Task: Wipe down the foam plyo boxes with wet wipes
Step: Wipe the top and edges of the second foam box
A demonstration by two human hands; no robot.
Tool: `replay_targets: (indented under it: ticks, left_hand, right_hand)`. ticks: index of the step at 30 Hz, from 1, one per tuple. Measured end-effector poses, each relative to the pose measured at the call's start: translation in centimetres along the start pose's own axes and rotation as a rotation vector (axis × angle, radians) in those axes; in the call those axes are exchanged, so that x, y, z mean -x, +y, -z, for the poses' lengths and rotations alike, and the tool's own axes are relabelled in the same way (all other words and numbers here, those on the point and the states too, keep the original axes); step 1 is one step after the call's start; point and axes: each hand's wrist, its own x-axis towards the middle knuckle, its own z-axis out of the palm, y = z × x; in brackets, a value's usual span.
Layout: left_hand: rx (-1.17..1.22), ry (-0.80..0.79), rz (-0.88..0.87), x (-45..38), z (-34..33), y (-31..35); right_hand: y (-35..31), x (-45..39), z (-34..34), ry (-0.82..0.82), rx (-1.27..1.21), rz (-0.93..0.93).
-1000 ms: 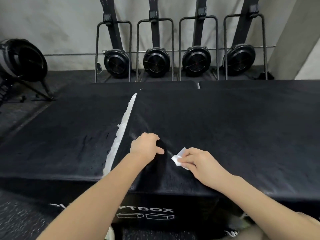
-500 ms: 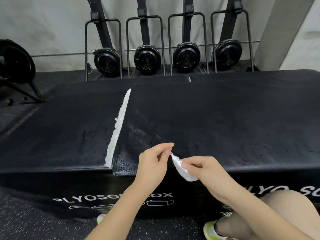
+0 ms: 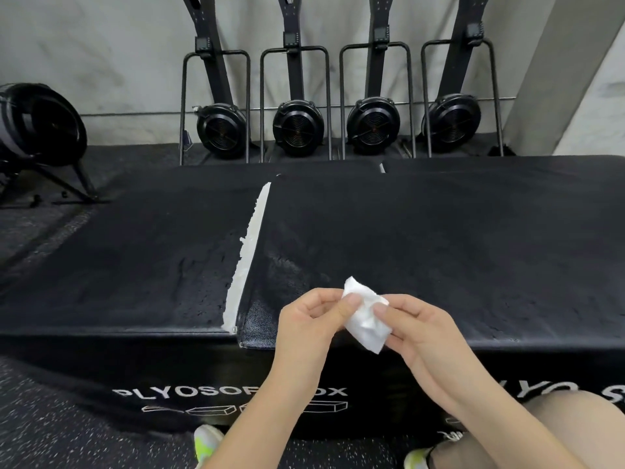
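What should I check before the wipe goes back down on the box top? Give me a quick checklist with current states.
1. Wet wipe in hand: ok, the left hand and the right hand both pinch it.
2. Wipe spread flat for wiping: not ok, it is bunched between the fingers.
3. Wipe on the plyo box: not ok, it is held above the near edge.
4. Box top free of objects: ok, nothing lies on the black surface.
5. White strip along the seam between the boxes: not ok, ragged white material shows there.
6. Wipe wet enough: cannot tell.
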Motion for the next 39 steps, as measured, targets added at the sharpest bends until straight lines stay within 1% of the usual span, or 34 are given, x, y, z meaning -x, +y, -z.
replay_targets:
  ticks: [5,10,14,15,18,21,23,25,27,29,31,34,36,38,39]
  left_hand:
    - [-0.031,0.068,0.017,0.0,0.6,-0.4]
    - [-0.013,0.105,0.031,-0.4,0.3,-0.3]
    - [-0.011,0.091,0.026,-0.5,-0.2,0.1]
    - [-0.004,0.08,0.026,-0.5,-0.3,0.3]
    - [-0.064,-0.016,0.06,-0.6,-0.5,1.1]
    - [-0.14,-0.121,0.098,-0.6,-0.6,1.2]
    - [-0.158,-0.112,0.08,-0.6,-0.6,1.2]
    - [-0.095,-0.105,0.072,-0.5,-0.6,1.1]
    - [0.016,-0.098,0.084,-0.5,-0.8,1.2]
    - [0.053,-0.082,0.079,-0.6,-0.9,1.2]
    - [-0.019,-0.068,0.037,-0.8,-1.0,1.5]
    - [-0.214,-0.089,-0.052,-1.4,-0.5,2.1]
    - [-0.284,-0.151,-0.073,-1.8,-0.5,2.9]
    - [-0.306,-0.207,-0.07,-2.1,-0.7,3.9]
    - [-0.312,-0.232,-0.069,-2.3,-0.8,4.3]
  right_hand:
    - [-0.2,0.1,0.6,0.08,0.07,0.039]
    - [-0.2,-0.2,0.3,0.196,0.227,0.154]
    - [-0.6,0.0,0.1,0.249,0.509,0.362]
    - [-0.7,-0.1,0.1,0.253,0.558,0.391]
    - [-0.9,-0.6,0.4,0.252,0.608,0.369]
    - [-1.3,-0.9,0.8,0.216,0.606,0.302]
    - [-1.3,-1.1,1.1,0.196,0.635,0.29]
    - [-1.1,-1.1,1.2,0.15,0.577,0.261]
    - [-0.7,-1.0,1.2,0.04,0.505,0.198]
    - [-0.3,-0.9,1.1,-0.036,0.517,0.164]
    - [-0.2,-0.9,0.9,-0.059,0.522,0.177]
    - [-0.7,-1.1,1.0,-0.095,0.52,0.204]
    - [-1.3,-1.3,1.2,-0.192,0.512,0.161]
    - [-1.9,-1.7,1.3,-0.294,0.485,0.108]
    - [-2.2,-1.8,1.3,-0.317,0.462,0.095]
